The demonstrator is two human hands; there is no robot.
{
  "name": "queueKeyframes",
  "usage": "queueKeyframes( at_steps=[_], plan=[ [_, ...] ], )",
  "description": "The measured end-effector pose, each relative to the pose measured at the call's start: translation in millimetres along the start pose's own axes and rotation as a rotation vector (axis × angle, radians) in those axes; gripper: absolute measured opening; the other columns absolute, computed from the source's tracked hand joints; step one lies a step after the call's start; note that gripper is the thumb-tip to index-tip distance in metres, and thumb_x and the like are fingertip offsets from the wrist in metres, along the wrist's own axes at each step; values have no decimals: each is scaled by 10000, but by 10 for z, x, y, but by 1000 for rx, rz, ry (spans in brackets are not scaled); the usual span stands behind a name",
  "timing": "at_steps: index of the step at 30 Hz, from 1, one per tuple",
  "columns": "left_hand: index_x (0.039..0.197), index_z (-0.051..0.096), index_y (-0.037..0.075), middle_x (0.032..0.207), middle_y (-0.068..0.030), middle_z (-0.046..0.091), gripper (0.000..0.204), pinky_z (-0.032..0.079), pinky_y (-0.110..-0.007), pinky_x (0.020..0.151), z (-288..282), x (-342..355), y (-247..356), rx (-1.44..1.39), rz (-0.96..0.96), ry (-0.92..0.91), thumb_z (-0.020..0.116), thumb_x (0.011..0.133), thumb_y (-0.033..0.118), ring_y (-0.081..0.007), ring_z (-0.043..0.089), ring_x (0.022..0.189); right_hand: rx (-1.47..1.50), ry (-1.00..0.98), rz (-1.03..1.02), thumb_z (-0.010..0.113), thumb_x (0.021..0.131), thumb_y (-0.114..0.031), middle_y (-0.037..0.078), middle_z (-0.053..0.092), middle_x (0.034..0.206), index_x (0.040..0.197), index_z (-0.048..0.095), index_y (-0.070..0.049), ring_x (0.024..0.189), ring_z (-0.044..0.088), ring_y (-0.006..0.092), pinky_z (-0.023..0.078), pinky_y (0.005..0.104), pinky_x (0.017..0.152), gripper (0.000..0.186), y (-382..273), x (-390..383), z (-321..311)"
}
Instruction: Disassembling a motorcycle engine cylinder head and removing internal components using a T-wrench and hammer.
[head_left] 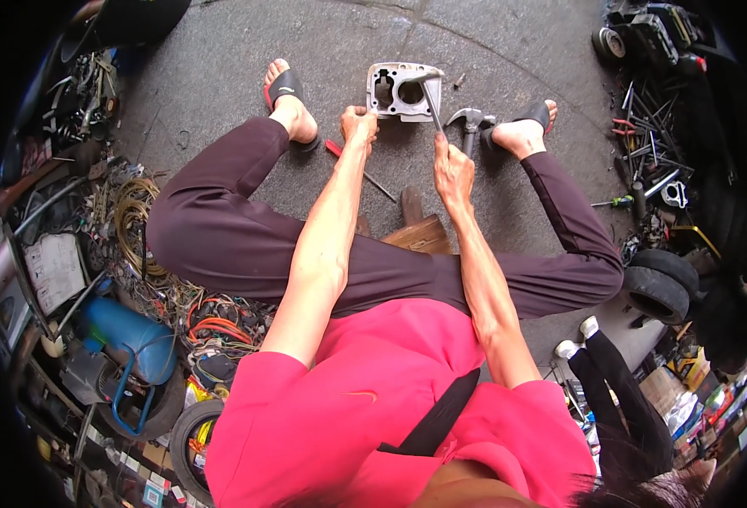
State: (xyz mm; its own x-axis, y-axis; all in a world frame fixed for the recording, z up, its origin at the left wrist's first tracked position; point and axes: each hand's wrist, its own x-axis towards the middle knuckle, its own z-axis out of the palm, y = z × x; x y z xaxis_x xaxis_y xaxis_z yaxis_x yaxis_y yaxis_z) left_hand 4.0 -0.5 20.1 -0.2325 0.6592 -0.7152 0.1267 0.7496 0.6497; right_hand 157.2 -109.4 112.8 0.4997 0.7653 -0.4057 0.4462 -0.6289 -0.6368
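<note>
A grey metal engine cylinder block [401, 90] lies on the concrete floor between my feet. My left hand [358, 124] grips its near left edge. My right hand [452, 166] is shut on a slim metal tool [431, 103] whose tip rests in the block's round bore. A claw hammer [470, 121] lies on the floor just right of that hand, beside my right foot. A red-handled screwdriver [356, 166] lies on the floor under my left forearm.
A low wooden stool [418, 232] sits between my legs. Loose hand tools [649, 152] and small tyres [657, 284] crowd the right. Coiled wires [141, 220] and a blue tank [132, 334] fill the left. Another person's legs [615, 381] show at lower right.
</note>
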Motion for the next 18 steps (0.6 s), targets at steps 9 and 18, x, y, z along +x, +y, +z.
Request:
queueKeyframes(
  at_steps=[9,18],
  plan=[
    [1063,559,23,825,-86,663,315,468,-279,476,-36,-25,-44,101,-31,-62,677,813,172,-167,635,629,-325,1,5,379,926,-599,266,598,685,751,617,7,680,600,451,451,509,620,674,203,11,211],
    [949,613,-16,730,-127,646,267,466,-288,438,-4,-73,-57,130,-25,-5,687,782,179,-167,612,566,193,154,-28,469,927,-524,132,399,492,699,583,13,499,376,178,359,386,497,594,169,-127,-107]
  ],
)
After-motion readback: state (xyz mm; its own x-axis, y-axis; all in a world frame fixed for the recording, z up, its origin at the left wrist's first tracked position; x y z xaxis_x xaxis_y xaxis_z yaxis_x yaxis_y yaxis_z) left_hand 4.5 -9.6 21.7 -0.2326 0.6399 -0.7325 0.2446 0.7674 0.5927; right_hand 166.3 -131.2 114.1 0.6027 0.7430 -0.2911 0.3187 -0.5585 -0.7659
